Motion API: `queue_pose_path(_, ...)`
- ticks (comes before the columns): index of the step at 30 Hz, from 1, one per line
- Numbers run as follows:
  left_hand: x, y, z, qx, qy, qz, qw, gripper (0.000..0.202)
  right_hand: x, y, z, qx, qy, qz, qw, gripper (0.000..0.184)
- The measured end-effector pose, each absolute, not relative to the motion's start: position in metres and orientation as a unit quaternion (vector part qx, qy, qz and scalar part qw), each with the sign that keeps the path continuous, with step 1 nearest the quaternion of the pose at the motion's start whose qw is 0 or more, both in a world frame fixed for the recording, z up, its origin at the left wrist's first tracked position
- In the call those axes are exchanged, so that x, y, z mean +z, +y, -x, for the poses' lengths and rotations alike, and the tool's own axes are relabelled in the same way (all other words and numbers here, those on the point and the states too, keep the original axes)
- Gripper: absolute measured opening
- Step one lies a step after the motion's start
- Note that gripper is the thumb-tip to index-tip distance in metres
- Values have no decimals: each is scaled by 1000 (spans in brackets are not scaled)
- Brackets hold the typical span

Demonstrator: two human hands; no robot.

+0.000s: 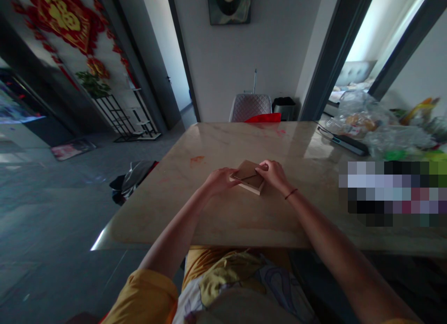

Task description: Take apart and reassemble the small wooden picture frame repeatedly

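A small brown cardboard box [252,185] lies flat on the marble-look table [230,221], turned at an angle, with a dark line along its upper face where a flap or lid edge seems to be. Fingers of my left hand [221,178] hold the box at its left side. At the box's right corner, my right hand [274,174] pinches the edge of the flap or lid between thumb and bent fingers. A thin dark band circles my right wrist. What is inside the box is hidden.
Clear plastic bags [370,119] with goods crowd the table's right side, beside a dark elongated device [349,145]. A quilted chair [251,107] with a red item [263,118] stands at the far edge. A dark bag [134,177] lies left of the table.
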State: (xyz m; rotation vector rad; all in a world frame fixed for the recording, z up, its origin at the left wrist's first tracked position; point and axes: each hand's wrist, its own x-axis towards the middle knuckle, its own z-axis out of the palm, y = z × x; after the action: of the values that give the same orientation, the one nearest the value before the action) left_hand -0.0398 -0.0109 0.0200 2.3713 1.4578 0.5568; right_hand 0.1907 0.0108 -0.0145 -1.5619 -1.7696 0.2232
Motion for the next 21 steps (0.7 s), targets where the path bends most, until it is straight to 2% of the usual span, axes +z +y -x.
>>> queue_pose_path(10, 19, -9, 40, 167, 506, -835, 140, 49, -14, 11, -191, 100, -686, 618, 370, 20)
queue_pose_path(18, 15, -5, 40, 196, 480, -840, 157, 49, -18, 15, -192, 72, -705, 607, 361, 19)
queue_pose_path(21, 12, -1, 42, 186, 475, -846, 158, 44, -21, 17, -191, 114, -698, 606, 363, 19)
